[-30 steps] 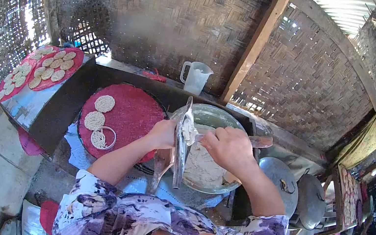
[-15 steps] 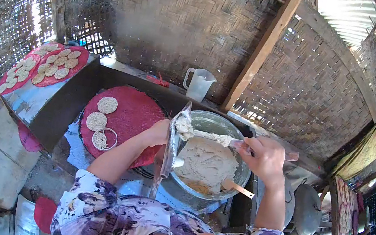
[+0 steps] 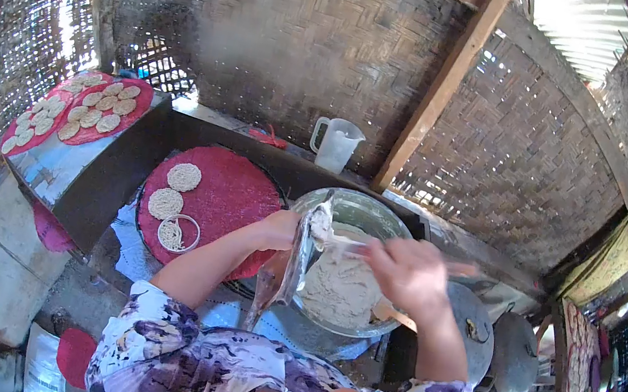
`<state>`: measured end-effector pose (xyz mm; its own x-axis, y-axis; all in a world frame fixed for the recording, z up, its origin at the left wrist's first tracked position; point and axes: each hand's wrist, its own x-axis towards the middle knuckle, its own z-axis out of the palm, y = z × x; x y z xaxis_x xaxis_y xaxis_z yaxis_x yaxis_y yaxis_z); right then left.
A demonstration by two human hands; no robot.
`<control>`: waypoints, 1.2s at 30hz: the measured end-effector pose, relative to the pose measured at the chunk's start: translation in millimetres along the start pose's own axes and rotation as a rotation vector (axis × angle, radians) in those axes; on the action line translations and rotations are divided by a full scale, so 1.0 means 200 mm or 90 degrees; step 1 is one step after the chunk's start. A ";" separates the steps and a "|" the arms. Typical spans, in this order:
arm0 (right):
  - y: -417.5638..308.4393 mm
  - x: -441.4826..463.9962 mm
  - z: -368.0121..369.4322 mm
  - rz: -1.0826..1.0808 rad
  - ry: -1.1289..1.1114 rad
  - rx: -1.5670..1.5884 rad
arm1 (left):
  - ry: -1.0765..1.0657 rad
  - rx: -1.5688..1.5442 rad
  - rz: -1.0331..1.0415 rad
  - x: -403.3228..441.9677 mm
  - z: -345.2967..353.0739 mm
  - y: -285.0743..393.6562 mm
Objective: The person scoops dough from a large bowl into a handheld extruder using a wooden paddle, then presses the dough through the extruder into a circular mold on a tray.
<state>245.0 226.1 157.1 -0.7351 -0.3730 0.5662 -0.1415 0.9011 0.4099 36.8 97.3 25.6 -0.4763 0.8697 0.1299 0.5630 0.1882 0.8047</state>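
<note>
My left hand (image 3: pixel 276 231) is closed around a long, board-like wooden tool (image 3: pixel 294 263), held upright at the basin's left edge, with pale dough (image 3: pixel 320 226) stuck on its upper part. In my right hand (image 3: pixel 410 274), slightly blurred, is a flat wooden stick (image 3: pixel 461 268), whose dough-covered end reaches the tool. Below both hands stands a large metal basin (image 3: pixel 390 213) of thick pale dough (image 3: pixel 337 283). A second wooden spatula (image 3: pixel 400 318) rests in it, partly hidden behind my right wrist. To the left, a round red mat (image 3: pixel 229 182) carries strand-like dough rounds (image 3: pixel 184 177) and a white ring (image 3: pixel 198 236).
A clear plastic jug (image 3: pixel 336 146) stands on the ledge behind the basin. Dough rounds lie on red sheets (image 3: pixel 113 131) at far left. Lidded pots (image 3: pixel 513 354) stand to the right. Woven walls (image 3: pixel 274 40) and a wooden post (image 3: pixel 442 85) close off the back.
My right hand has moved left and slightly down with the stick, bringing its end closer to the upright tool. The view has shifted slightly; my left hand keeps its hold.
</note>
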 end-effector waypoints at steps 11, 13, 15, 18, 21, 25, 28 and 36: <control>-0.15 -0.27 0.42 0.653 0.188 0.497 | 0.045 -0.684 0.171 0.30 0.16 -0.10; -0.10 -0.40 0.42 0.625 0.233 0.514 | 0.142 -0.373 0.087 0.18 0.02 0.03; -0.07 -0.41 0.38 0.667 0.234 0.499 | 0.123 -0.448 0.130 0.20 0.03 0.02; -0.07 -0.25 0.35 0.536 0.300 0.269 | 0.112 -0.476 0.169 0.33 0.19 -0.13; -0.10 -0.25 0.35 0.429 0.281 0.229 | 0.044 -0.633 0.139 0.35 0.18 -0.10; -0.12 -0.36 0.38 0.412 0.241 0.419 | 0.063 -0.490 0.088 0.21 0.03 -0.02; -0.04 -0.30 0.40 0.582 0.199 0.336 | 0.041 -0.863 0.011 0.19 0.09 0.14; -0.14 -0.35 0.36 0.417 0.185 0.355 | 0.098 -0.273 0.115 0.21 0.09 -0.07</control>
<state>252.2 242.3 53.7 -0.5957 0.2790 0.7532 -0.1100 0.9006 -0.4206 21.1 138.7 10.2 -0.5091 0.7877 0.3468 0.3321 -0.1920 0.9235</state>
